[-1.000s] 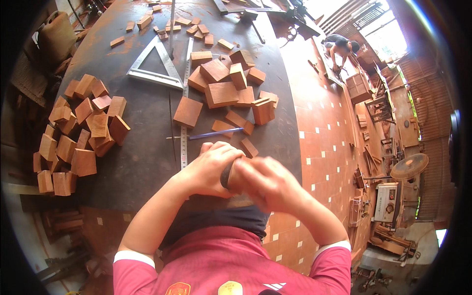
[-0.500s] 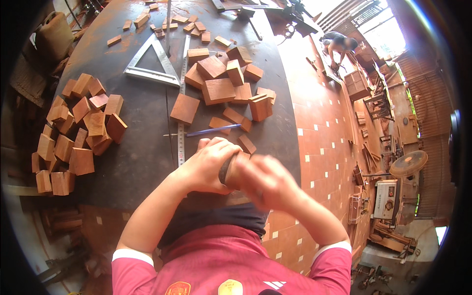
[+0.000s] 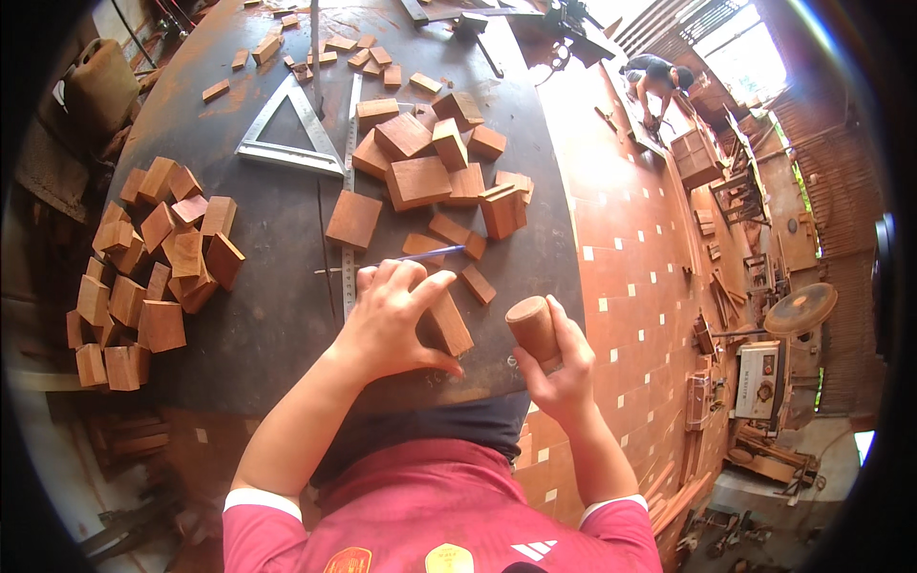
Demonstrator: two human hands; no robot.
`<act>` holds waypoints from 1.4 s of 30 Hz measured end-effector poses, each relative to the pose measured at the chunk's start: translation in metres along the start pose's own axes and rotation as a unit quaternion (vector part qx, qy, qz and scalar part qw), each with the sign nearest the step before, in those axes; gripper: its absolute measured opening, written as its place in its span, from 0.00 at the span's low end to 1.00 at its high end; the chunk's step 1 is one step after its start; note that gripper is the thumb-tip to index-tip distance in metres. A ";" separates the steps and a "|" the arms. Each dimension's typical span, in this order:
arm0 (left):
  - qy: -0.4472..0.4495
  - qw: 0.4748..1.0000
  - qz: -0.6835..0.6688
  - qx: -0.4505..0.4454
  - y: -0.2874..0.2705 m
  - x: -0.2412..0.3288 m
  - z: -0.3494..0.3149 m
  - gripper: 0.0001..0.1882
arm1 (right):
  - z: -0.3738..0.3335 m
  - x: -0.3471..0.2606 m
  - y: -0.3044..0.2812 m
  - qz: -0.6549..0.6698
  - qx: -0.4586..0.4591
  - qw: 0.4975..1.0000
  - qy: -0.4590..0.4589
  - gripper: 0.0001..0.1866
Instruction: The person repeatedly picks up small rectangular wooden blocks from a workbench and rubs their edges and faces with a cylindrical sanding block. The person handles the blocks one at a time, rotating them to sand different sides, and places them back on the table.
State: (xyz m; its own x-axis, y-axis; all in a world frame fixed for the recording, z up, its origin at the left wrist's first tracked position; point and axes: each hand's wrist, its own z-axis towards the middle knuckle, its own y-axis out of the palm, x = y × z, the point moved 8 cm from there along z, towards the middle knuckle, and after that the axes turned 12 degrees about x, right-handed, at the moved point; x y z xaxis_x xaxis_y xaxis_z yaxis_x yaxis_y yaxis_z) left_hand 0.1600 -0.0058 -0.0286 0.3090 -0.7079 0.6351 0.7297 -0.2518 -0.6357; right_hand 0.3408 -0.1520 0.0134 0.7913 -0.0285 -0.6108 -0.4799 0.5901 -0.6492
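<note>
Right hand [image 3: 567, 371] moved away from left hand [image 3: 384, 310], carrying wooden cylinder [image 3: 533, 327]; wooden block [image 3: 449, 327] now exposed.

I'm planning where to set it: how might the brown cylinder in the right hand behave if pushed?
The brown cylinder would probably roll if laid on its side, since its wall is round. Stood on end, it might slide or tip, as its visible end looks flat. It seems stiff, showing no sag in the right hand.

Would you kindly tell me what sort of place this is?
Probably a woodworking shop: reddish-brown rectangular wooden blocks and a silvery triangular metal square lie on the dark flat worktable.
</note>
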 end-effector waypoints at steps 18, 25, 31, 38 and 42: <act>-0.069 0.968 -0.239 0.034 0.001 0.002 -0.002 0.25 | -0.045 0.007 -0.037 0.056 0.153 0.985 0.060 0.40; -0.111 0.962 -0.245 -0.051 0.011 -0.005 -0.011 0.27 | -0.024 -0.010 -0.002 0.110 0.102 0.988 0.046 0.40; -0.054 0.972 -0.223 -0.045 0.009 0.001 -0.013 0.48 | -0.018 -0.021 0.011 0.148 0.088 0.984 0.050 0.41; -0.027 0.976 -0.197 -0.092 0.014 0.006 -0.013 0.47 | -0.020 -0.013 0.023 0.155 0.069 0.983 0.076 0.41; 0.047 0.990 -0.092 -0.101 0.008 0.026 -0.008 0.54 | -0.020 -0.013 0.020 0.148 0.080 0.983 0.080 0.40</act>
State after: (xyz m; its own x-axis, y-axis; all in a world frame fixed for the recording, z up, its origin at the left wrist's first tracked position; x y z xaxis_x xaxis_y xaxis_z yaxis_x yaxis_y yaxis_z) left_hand 0.1687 -0.0313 -0.0207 0.1172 -0.6943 0.7101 0.6288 -0.5016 -0.5941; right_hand 0.3133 -0.1559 -0.0001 0.5504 0.0432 -0.8338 -0.6039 0.7101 -0.3619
